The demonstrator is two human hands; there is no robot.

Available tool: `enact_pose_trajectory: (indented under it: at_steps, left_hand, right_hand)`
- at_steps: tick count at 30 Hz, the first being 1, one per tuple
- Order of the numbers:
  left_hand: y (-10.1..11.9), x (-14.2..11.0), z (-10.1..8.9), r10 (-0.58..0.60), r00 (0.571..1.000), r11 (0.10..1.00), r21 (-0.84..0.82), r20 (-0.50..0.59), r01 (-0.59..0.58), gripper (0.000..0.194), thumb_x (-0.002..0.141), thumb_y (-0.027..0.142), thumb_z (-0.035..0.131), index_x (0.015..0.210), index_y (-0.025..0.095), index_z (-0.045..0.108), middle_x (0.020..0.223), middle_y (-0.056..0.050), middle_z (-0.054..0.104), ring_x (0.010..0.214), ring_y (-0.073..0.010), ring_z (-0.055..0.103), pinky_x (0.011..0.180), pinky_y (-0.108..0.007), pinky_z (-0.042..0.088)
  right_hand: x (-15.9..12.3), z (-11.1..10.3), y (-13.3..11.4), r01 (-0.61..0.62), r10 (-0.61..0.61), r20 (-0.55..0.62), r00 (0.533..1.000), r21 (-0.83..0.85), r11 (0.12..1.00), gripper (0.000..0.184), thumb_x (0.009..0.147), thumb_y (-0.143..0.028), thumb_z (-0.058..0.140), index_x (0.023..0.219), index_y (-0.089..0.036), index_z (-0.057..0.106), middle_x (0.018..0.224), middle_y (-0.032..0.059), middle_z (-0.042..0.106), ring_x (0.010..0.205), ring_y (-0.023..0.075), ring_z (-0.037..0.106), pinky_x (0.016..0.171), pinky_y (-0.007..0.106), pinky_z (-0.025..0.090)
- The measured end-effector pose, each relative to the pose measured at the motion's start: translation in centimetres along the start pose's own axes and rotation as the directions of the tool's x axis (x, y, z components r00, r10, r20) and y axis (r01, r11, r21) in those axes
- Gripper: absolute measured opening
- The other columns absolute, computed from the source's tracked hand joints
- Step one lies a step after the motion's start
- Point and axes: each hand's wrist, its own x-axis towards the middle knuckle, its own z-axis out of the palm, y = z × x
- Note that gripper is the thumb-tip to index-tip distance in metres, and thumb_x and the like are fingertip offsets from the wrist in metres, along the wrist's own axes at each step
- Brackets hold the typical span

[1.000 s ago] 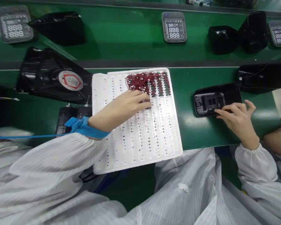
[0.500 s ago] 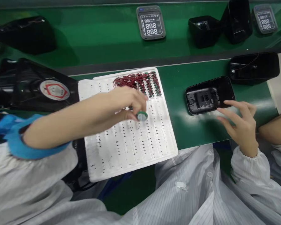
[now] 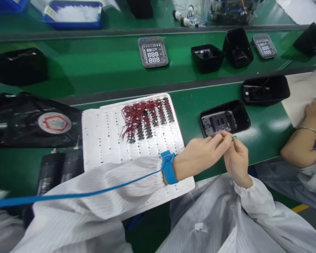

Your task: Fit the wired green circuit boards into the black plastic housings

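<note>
My left hand (image 3: 204,153), with a blue wrist strap (image 3: 169,168), meets my right hand (image 3: 236,160) just in front of a black plastic housing (image 3: 242,119). The fingers of both hands are pinched together around a small green circuit board (image 3: 234,138), mostly hidden by them. The housing lies open side up on the green bench, with moulded fittings inside. Left of it, a white foam tray (image 3: 94,130) carries rows of small green boards with dark red wires (image 3: 142,114); my left forearm crosses its near part.
A black bag with a round label (image 3: 54,123) lies left of the tray. Behind, on a green belt, sit a grey display panel (image 3: 153,52) and black housings (image 3: 207,58). Another housing (image 3: 265,90) stands at right, near a co-worker's arm (image 3: 300,137). A blue bin (image 3: 73,14) is at the back.
My left hand has moved right from over the tray, bringing the green board to my right hand. My right hand has come left from the housing's right edge and closed. The view has tilted up.
</note>
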Motion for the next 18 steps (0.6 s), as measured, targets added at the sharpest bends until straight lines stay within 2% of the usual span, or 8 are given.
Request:
enact_pose_trajectory:
  at_steps: [4,6,8,10,12,14,16,18]
  left_hand:
    - [0.1,-0.2,0.4,0.053,0.994,0.988,-0.148,0.091,-0.039,0.034,0.104,0.009,0.034,0.135,0.008,0.048,0.110,-0.011,0.072,0.092,-0.0196,0.073,0.076,-0.031,0.060]
    - [-0.5,-0.5,0.4,0.053,0.995,0.969,-0.245,0.086,-0.031,0.028,0.107,0.019,0.037,0.129,0.010,0.053,0.110,-0.012,0.073,0.097,-0.0219,0.072,0.085,-0.036,0.060]
    - [-1.5,-0.6,0.2,-0.038,0.994,0.939,-0.336,0.101,0.070,0.030,0.108,0.032,0.039,0.124,0.013,0.056,0.106,-0.010,0.073,0.094,-0.0224,0.073,0.083,-0.037,0.060]
    - [-2.8,-0.4,-0.2,-0.143,0.978,0.866,-0.460,0.151,0.197,0.033,0.108,0.039,0.038,0.123,0.016,0.057,0.105,-0.008,0.074,0.092,-0.0206,0.073,0.079,-0.033,0.059]
    - [-3.8,-0.1,-0.4,-0.161,0.959,0.761,-0.589,0.234,0.272,0.030,0.108,0.038,0.038,0.116,0.019,0.060,0.101,-0.005,0.074,0.090,-0.0172,0.072,0.076,-0.028,0.056]
    - [-4.4,0.2,-0.1,-0.133,0.941,0.690,-0.652,0.312,0.314,0.028,0.108,0.036,0.039,0.101,0.021,0.061,0.089,-0.001,0.073,0.080,-0.0147,0.071,0.070,-0.025,0.053]
    - [-4.6,0.3,0.7,-0.158,0.912,0.661,-0.646,0.378,0.382,0.028,0.107,0.034,0.041,0.087,0.021,0.057,0.074,0.002,0.069,0.067,-0.0136,0.067,0.062,-0.024,0.048]
    - [-4.6,0.5,1.4,-0.243,0.872,0.607,-0.634,0.426,0.479,0.027,0.105,0.032,0.045,0.080,0.022,0.052,0.065,0.004,0.064,0.057,-0.0127,0.062,0.055,-0.023,0.043]
  right_hand:
    - [1.7,-1.7,-0.2,0.161,-0.155,-0.195,0.969,0.014,0.987,0.023,0.097,-0.047,0.061,0.106,-0.028,0.072,0.101,0.0070,0.073,0.093,0.0223,0.072,0.086,0.042,0.060]
    - [2.6,-2.8,-1.1,0.239,-0.235,-0.178,0.956,0.001,0.971,0.021,0.095,-0.047,0.064,0.099,-0.028,0.073,0.087,0.0048,0.072,0.082,0.0221,0.071,0.077,0.041,0.060]
    - [3.4,-3.8,-2.3,0.228,-0.229,-0.009,0.973,-0.023,0.973,0.022,0.096,-0.047,0.063,0.094,-0.027,0.073,0.074,0.0027,0.070,0.068,0.0201,0.067,0.064,0.037,0.058]
    - [4.5,-4.5,-3.6,0.182,-0.146,0.277,0.950,-0.111,0.977,0.025,0.098,-0.044,0.060,0.090,-0.025,0.075,0.071,0.0018,0.071,0.059,0.0168,0.063,0.056,0.031,0.053]
    - [5.6,-4.6,-4.6,0.188,-0.032,0.551,0.834,-0.229,0.955,0.028,0.100,-0.040,0.059,0.084,-0.024,0.076,0.075,0.0012,0.074,0.060,0.0143,0.064,0.058,0.028,0.052]
    - [6.7,-4.2,-5.0,0.233,0.044,0.691,0.722,-0.302,0.924,0.031,0.100,-0.038,0.059,0.079,-0.023,0.076,0.075,-0.0004,0.075,0.064,0.0130,0.067,0.063,0.025,0.051]
    - [7.3,-3.6,-4.9,0.253,0.086,0.671,0.737,-0.392,0.885,0.029,0.099,-0.036,0.061,0.079,-0.022,0.076,0.075,-0.0014,0.076,0.064,0.0128,0.068,0.062,0.024,0.049]
    - [7.4,-2.9,-4.4,0.251,0.093,0.553,0.828,-0.515,0.820,0.022,0.096,-0.033,0.065,0.081,-0.023,0.078,0.077,-0.0011,0.077,0.061,0.0137,0.067,0.059,0.025,0.048]
